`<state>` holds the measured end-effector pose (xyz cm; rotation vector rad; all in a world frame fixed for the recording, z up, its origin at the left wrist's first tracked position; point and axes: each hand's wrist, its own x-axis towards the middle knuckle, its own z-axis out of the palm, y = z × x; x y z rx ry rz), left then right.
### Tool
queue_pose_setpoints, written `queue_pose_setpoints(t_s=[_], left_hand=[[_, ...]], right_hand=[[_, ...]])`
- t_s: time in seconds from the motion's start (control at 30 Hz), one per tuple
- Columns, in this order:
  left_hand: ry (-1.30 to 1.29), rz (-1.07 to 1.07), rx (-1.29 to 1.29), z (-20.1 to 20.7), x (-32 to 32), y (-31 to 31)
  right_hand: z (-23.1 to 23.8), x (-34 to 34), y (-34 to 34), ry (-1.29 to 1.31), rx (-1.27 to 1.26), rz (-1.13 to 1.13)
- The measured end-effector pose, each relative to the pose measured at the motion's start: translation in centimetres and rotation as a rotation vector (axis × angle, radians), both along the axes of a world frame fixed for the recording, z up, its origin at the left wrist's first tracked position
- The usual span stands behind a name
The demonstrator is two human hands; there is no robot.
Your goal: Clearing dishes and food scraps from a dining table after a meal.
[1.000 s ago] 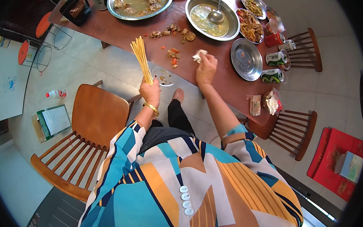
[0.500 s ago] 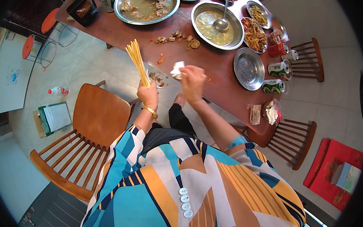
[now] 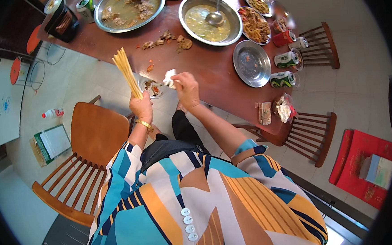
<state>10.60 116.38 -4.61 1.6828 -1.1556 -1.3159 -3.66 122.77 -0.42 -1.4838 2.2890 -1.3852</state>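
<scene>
My left hand (image 3: 141, 107), with a gold bracelet at the wrist, grips a bundle of pale wooden chopsticks (image 3: 127, 73) near their lower end. The sticks point up and to the left, just off the table's near edge. My right hand (image 3: 187, 88) pinches a crumpled white tissue (image 3: 169, 78) over the edge of the brown-red table (image 3: 216, 83). Between the two hands, lower than the tabletop, a clear container (image 3: 152, 88) shows food scraps inside. Several bone scraps (image 3: 183, 43) lie loose on the table beyond my hands.
Further back stand a large meat-soup basin (image 3: 129, 27), a soup bowl (image 3: 226, 37) with a ladle (image 3: 215, 18) and an emptied metal plate (image 3: 251, 63). Drink cans (image 3: 282, 79) line the right side. A wooden chair (image 3: 98, 128) is at my left, another chair (image 3: 311, 135) at the right corner.
The whole view has shifted, so table and hands appear further left. My hands sit slightly lower against the table, still holding the chopsticks and the tissue.
</scene>
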Motion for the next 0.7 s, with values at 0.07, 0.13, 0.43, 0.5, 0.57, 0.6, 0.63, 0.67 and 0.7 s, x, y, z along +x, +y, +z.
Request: queue_pose_setpoints(t_s=[0.07, 0.13, 0.43, 0.5, 0.57, 0.6, 0.63, 0.67, 0.7], left_hand=[[-0.002, -0.006, -0.015, 0.3, 0.1, 0.0], [-0.015, -0.006, -0.027, 1.2, 0.0, -0.1], [-0.099, 0.001, -0.018, 1.2, 0.0, -0.5], [-0.087, 0.025, -0.042, 1.8, -0.1, -0.5], [-0.084, 0.014, -0.012, 1.8, 0.1, -0.4], [-0.073, 0.02, -0.016, 1.8, 0.1, -0.5], [-0.082, 0.041, -0.019, 2.0, 0.2, -0.6], [-0.062, 0.049, -0.013, 2.1, 0.3, -0.6], [-0.041, 0.056, -0.007, 2.2, 0.3, -0.7]], right_hand=[[0.7, -0.2, 0.5, -0.05, -0.038, 0.04], [0.0, -3.3, 3.1, 0.118, -0.057, -0.371], [-3.3, -8.9, 3.0, 0.194, 0.2, -0.834], [-3.3, -9.0, 0.2, 0.164, 0.156, -0.77], [-2.9, -8.8, -2.8, 0.162, 0.14, -0.705], [-2.6, -8.8, -4.3, 0.191, 0.19, -0.671], [-2.4, -8.3, -5.5, 0.218, 0.243, -0.634], [-2.3, -7.9, -6.5, 0.21, 0.208, -0.635], [-2.7, -7.8, -7.2, 0.205, 0.207, -0.615]])
